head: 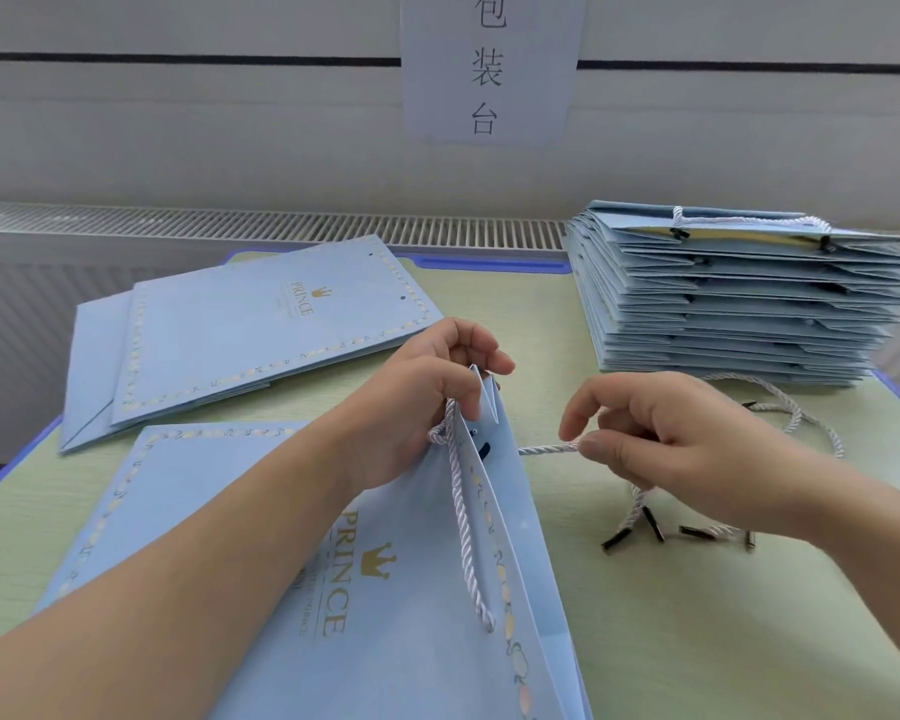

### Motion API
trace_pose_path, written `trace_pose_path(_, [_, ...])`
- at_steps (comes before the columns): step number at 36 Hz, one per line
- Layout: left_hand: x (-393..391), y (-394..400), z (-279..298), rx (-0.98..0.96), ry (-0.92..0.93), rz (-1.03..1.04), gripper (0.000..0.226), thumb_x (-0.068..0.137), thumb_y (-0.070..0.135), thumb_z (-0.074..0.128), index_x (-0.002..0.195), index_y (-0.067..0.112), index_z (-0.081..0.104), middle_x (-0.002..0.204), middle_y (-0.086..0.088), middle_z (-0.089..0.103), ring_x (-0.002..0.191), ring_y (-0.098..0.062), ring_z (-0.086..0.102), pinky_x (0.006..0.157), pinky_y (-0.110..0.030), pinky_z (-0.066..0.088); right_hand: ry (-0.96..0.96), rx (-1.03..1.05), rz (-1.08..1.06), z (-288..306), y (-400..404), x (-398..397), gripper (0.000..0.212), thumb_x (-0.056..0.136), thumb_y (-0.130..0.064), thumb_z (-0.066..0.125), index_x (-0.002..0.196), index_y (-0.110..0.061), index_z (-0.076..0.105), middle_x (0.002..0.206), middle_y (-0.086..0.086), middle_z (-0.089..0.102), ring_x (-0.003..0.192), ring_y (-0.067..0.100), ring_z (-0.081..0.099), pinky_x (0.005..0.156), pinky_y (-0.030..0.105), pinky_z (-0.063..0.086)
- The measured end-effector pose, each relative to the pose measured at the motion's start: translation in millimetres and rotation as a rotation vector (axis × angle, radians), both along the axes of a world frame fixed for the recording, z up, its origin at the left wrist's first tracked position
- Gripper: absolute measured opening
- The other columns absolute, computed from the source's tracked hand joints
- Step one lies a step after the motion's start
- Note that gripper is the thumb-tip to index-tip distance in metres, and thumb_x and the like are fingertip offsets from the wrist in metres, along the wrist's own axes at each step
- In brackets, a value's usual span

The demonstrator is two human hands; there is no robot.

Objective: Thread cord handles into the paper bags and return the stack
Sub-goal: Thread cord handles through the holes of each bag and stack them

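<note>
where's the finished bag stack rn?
Head view, far right of the table: the finished bag stack sits by the wall, behind the right hand and loose cords.

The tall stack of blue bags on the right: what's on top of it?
On the stack of bags lies a bag with a white cord handle already threaded, black tips showing at its holes. Whether the lower bags have handles is mostly hidden.

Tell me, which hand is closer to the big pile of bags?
The right hand. It pinches a cord just in front of the tall stack of bags at the table's far right. The left hand grips the open bag's top edge, farther left.
</note>
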State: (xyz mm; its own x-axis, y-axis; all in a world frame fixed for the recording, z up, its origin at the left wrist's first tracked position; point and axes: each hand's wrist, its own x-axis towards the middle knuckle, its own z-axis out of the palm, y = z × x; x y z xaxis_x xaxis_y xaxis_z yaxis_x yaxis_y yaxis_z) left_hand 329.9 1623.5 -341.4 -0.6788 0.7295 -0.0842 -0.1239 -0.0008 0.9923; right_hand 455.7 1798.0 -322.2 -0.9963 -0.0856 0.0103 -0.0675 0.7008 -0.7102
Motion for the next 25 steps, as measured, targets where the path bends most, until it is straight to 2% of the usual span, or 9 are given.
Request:
trace_pose_path(4, [1, 0, 1, -0.005, 0.003, 0.004, 0.050, 0.046, -0.003, 0.044, 0.092, 0.013, 0.053, 0.086, 0.003, 0.066, 0.080, -0.012, 0.048, 0.056, -0.020, 0.036, -0.026, -0.074, -0.052, 5, 14, -2, 0.010, 0.087, -0.019, 0.065, 0.077, -0.020, 0.066, 0.048, -0.003, 0.042, 0.048, 0.010, 0.037, 0.050, 0.023, 0.035])
trace_pose_path(6, [1, 0, 1, -0.006, 0.003, 0.008, 0.050, 0.046, -0.003, 0.044, 0.093, 0.013, 0.053, 0.087, 0.002, 0.065, 0.080, -0.013, 0.049, 0.058, -0.021, 0.036, -0.037, -0.272, -0.056, 14, 24, -1, 0.009, 0.077, -0.027, 0.072, 0.078, -0.018, 0.069, 0.049, -0.001, 0.043, 0.047, 0.011, 0.037, 0.045, 0.017, 0.034])
trace_pose_path(8, [1, 0, 0, -0.007, 0.002, 0.009, 0.051, 0.046, -0.003, 0.044, 0.093, 0.013, 0.053, 0.088, 0.001, 0.065, 0.081, -0.013, 0.049, 0.060, -0.022, 0.036, -0.045, -0.498, -0.023, 22, 36, 2, 0.030, 0.063, -0.039, 0.084, 0.080, -0.017, 0.070, 0.049, -0.004, 0.045, 0.042, 0.007, 0.035, 0.038, 0.011, 0.030])
trace_pose_path(11, [1, 0, 0, -0.009, 0.005, 0.006, 0.051, 0.045, -0.003, 0.044, 0.092, 0.014, 0.053, 0.087, 0.001, 0.065, 0.083, -0.014, 0.049, 0.058, -0.022, 0.037, 0.030, -0.793, 0.016, 30, 51, 5, 0.041, 0.052, -0.038, 0.089, 0.080, -0.016, 0.069, 0.044, -0.008, 0.042, 0.034, 0.001, 0.030, 0.032, 0.009, 0.026])
trace_pose_path(13, [2, 1, 0, -0.006, 0.007, 0.006, 0.050, 0.045, -0.003, 0.044, 0.092, 0.013, 0.053, 0.087, 0.001, 0.065, 0.081, -0.013, 0.049, 0.055, -0.019, 0.038, 0.062, -0.938, 0.052, 30, 62, 1, 0.030, 0.058, -0.031, 0.083, 0.080, -0.017, 0.067, 0.042, -0.008, 0.042, 0.033, 0.000, 0.028, 0.032, 0.009, 0.027])
trace_pose_path(15, [2, 2, 0, -0.002, 0.012, 0.010, 0.049, 0.045, -0.003, 0.043, 0.091, 0.013, 0.053, 0.085, 0.001, 0.065, 0.080, -0.013, 0.048, 0.052, -0.016, 0.038, 0.010, -1.175, 0.149, 26, 77, -4, 0.016, 0.081, -0.021, 0.066, 0.093, -0.010, 0.065, 0.051, 0.000, 0.053, 0.040, 0.007, 0.033, 0.037, 0.016, 0.039])
trace_pose_path(16, [2, 2, 0, -0.004, 0.018, 0.010, 0.049, 0.045, -0.003, 0.043, 0.090, 0.013, 0.053, 0.085, 0.002, 0.065, 0.080, -0.013, 0.048, 0.052, -0.016, 0.038, -0.064, -1.291, 0.174, 23, 80, -3, 0.021, 0.095, -0.015, 0.048, 0.105, -0.002, 0.060, 0.064, 0.010, 0.060, 0.048, 0.014, 0.039, 0.047, 0.024, 0.045])
trace_pose_path(18, [2, 2, 0, -0.007, 0.026, 0.011, 0.049, 0.045, -0.003, 0.043, 0.090, 0.013, 0.053, 0.084, 0.002, 0.066, 0.079, -0.012, 0.048, 0.052, -0.015, 0.038, -0.048, -1.378, -0.072, 5, 93, 16, 0.041, 0.104, -0.017, 0.019, 0.119, 0.007, 0.047, 0.087, 0.027, 0.059, 0.066, 0.032, 0.052, 0.064, 0.038, 0.045])
trace_pose_path(25, [1, 0, 1, -0.014, 0.033, 0.030, 0.048, 0.045, -0.002, 0.043, 0.090, 0.014, 0.054, 0.082, 0.005, 0.067, 0.079, -0.013, 0.048, 0.057, -0.020, 0.037, 0.003, -1.618, -0.159, -2, 154, 17, 0.056, 0.106, -0.040, 0.008, 0.124, 0.000, 0.042, 0.106, 0.028, 0.054, 0.091, 0.041, 0.053, 0.081, 0.041, 0.046])
